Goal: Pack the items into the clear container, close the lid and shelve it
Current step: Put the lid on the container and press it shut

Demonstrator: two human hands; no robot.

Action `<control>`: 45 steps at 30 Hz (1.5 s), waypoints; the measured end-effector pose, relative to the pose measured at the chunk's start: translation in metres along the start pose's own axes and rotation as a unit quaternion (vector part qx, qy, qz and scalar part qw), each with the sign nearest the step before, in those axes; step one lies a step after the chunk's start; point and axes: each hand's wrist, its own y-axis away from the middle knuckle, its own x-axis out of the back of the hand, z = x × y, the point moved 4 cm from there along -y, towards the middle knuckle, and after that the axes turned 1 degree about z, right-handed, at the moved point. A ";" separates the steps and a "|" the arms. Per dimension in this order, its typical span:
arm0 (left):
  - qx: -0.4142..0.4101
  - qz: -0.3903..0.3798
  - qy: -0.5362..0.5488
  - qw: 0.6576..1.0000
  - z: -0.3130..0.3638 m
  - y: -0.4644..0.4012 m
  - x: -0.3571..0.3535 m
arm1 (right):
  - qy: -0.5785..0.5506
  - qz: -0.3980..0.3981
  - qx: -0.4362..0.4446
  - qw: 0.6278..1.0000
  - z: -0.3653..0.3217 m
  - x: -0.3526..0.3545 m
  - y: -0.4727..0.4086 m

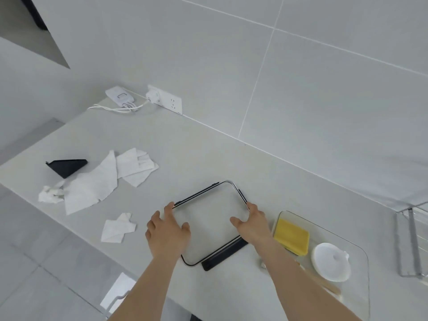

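A clear lid [209,212] with black clips along its edges lies flat on the grey counter, near the front edge. My left hand [168,230] grips its left side and my right hand [251,222] grips its right side, thumbs on top. To the right stands the clear container [354,286]. Inside it lie a yellow sponge [292,237], a white round dish [330,261] and a wooden stick [322,282]. My right forearm crosses the container's near left corner.
Crumpled white paper towels [97,181] and a small folded one [117,228] lie on the left of the counter, beside a black triangular piece [66,167]. A wall socket [165,99] with a white charger [120,96] sits at the back. A wire rack [412,239] stands at the far right.
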 end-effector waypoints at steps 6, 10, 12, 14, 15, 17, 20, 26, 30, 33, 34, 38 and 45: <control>0.025 -0.021 -0.003 0.999 -0.006 -0.006 -0.011 | -0.095 0.012 -0.067 0.993 0.008 -0.012 -0.010; 0.030 0.018 0.080 0.996 -0.001 -0.012 -0.004 | -0.102 0.038 -0.091 0.990 0.003 -0.012 -0.016; 0.024 0.049 0.132 0.990 0.008 -0.018 0.005 | -0.094 0.062 -0.084 0.990 -0.005 -0.004 -0.019; 0.008 0.083 0.178 0.980 0.023 -0.025 0.015 | -0.101 0.095 -0.077 0.987 -0.015 0.013 -0.019; -0.002 0.096 0.203 0.975 0.032 -0.029 0.020 | -0.110 0.112 -0.076 0.985 -0.017 0.023 -0.019; -0.023 0.109 0.260 0.959 0.055 -0.034 0.028 | -0.148 0.138 -0.077 0.976 -0.018 0.049 -0.016; -0.060 0.089 0.346 0.932 0.095 -0.033 0.035 | -0.276 0.140 -0.078 0.948 -0.007 0.095 -0.005; -0.102 -0.120 0.526 0.835 0.179 -0.006 0.011 | -0.443 0.136 -0.092 0.881 0.055 0.175 0.032; 0.003 -0.291 0.555 0.779 0.215 0.022 -0.026 | -0.500 0.197 -0.096 0.838 0.104 0.207 0.056; 0.023 -0.372 0.485 0.791 0.230 0.046 -0.051 | -0.526 0.234 -0.111 0.810 0.134 0.219 0.071; 0.017 -0.382 0.467 0.797 0.235 0.052 -0.056 | -0.540 0.241 -0.116 0.798 0.142 0.223 0.075; -0.043 -0.354 0.438 0.825 0.258 0.068 -0.064 | -0.567 0.273 -0.106 0.770 0.165 0.244 0.089; -0.192 -0.289 0.436 0.830 0.285 0.078 -0.048 | -0.463 0.311 -0.082 0.826 0.194 0.276 0.095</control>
